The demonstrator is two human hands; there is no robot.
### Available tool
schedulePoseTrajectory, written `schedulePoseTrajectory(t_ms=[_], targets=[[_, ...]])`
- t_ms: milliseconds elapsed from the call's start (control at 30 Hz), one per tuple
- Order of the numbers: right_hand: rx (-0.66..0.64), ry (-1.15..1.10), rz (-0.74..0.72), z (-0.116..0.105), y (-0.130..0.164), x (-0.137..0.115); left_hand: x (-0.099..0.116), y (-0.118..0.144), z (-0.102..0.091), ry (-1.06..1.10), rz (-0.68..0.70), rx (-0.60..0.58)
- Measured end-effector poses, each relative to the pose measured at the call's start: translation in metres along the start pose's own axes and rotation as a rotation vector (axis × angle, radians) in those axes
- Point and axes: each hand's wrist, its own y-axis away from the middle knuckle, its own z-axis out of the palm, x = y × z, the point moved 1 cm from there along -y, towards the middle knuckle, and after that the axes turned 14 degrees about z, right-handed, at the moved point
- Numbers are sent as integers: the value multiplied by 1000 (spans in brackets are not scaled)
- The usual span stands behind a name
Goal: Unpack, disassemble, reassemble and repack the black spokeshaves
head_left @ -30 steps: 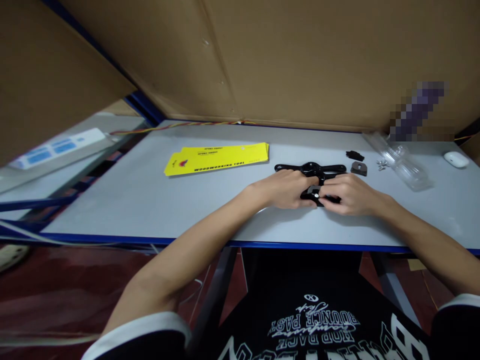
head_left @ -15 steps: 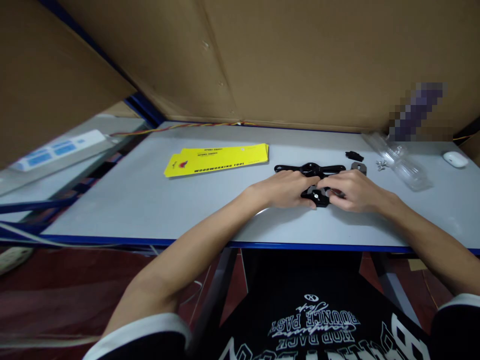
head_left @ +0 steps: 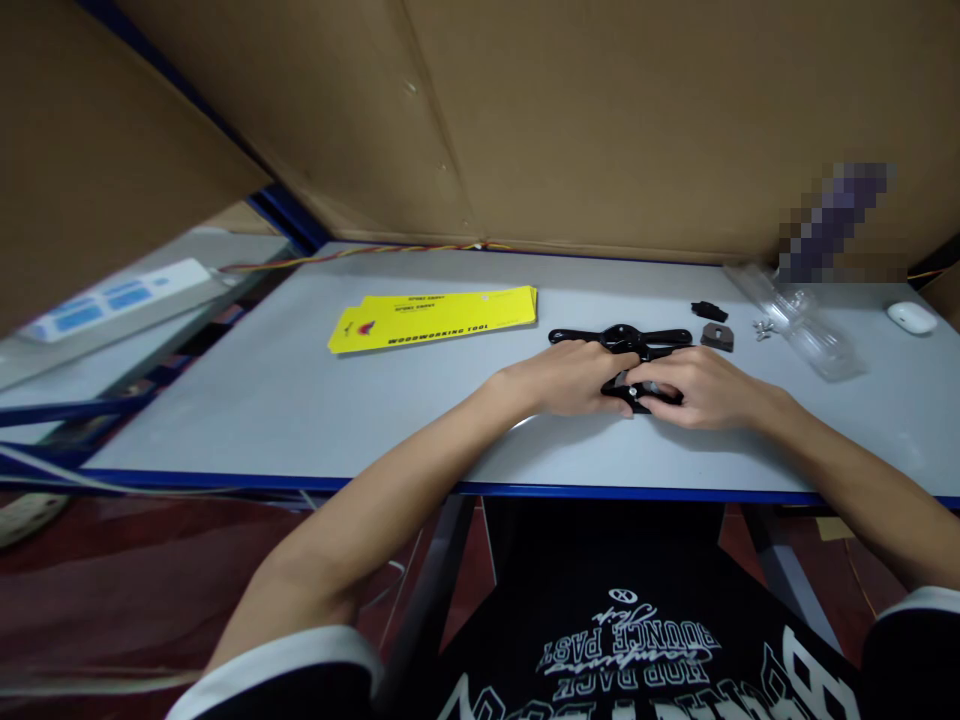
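While left hand (head_left: 574, 378) stays, right hand (head_left: 694, 388) retracted

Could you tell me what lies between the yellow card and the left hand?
Only bare grey table separates the yellow card from the left hand, as the head view shows.

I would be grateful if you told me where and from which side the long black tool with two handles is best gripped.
The long black tool lies flat, crosswise on the table, just beyond both hands. Its thin left handle tip lies bare, so probably pinch that from above. The left hand and right hand crowd its middle over a small black part.
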Motion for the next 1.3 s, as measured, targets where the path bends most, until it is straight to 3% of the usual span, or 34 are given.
schedulePoseTrajectory(t_ms=[333,700,933,1300], targets=[[67,35,-42,4,-1,6,0,0,2,-10,-15,-1],[-58,-9,12,2,-1,-6,1,-1,0,-30,-27,-28],[-67,18,180,-12,-1,-5,0,0,1,-32,-20,-26],[-151,-33,232,-9,-3,-1,-2,11,-19,30,-87,-1]])
